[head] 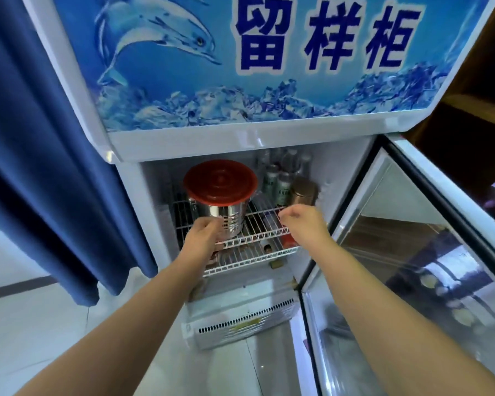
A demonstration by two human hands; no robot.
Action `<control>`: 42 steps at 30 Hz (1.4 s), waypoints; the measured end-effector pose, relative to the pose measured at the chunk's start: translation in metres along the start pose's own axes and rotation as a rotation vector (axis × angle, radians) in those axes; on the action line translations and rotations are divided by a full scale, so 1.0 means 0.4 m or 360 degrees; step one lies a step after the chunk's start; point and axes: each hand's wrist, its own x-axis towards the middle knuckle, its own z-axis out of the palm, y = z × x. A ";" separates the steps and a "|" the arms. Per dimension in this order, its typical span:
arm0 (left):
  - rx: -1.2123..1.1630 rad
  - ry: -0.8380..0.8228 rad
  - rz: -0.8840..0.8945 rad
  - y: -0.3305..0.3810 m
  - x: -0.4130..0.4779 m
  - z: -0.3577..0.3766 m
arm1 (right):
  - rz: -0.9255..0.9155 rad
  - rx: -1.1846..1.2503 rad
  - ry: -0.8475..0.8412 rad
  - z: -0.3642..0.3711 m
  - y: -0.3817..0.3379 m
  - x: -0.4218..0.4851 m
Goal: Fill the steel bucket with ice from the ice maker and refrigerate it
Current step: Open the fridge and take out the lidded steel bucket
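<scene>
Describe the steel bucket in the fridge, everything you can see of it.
The steel bucket is a shiny cylinder with ribbed walls, closed by a round red lid. It stands upright on the left part of the upper white wire shelf inside the open fridge. The left hand holds its lower front.

Header panel [269, 121] of the display fridge [132, 178] is carrying three large dark-blue characters outlined in white: 留样柜. They are sitting on a printed blue ground, right of a dolphin picture [155, 32]. Cans [282, 185] at the back of the top wire shelf [257, 224] are showing greenish label print, too blurred to read. A yellow sticker [245, 325] is lying across the bottom vent grille [212, 328]; its text is not resolving.
</scene>
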 end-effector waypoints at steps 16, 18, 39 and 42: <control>-0.0087 0.0717 0.0063 -0.065 0.358 0.043 | 0.0065 0.0777 -0.0226 0.218 0.027 0.410; -0.0241 0.0725 0.0083 -0.072 0.384 0.037 | 0.0013 0.0767 -0.0271 0.238 0.032 0.425; -0.0500 0.0563 0.0181 -0.019 0.379 0.057 | 0.0285 0.1338 -0.0387 0.243 0.042 0.441; -0.0476 0.0524 0.0166 -0.002 0.351 0.065 | 0.0344 0.1319 -0.0281 0.208 0.032 0.405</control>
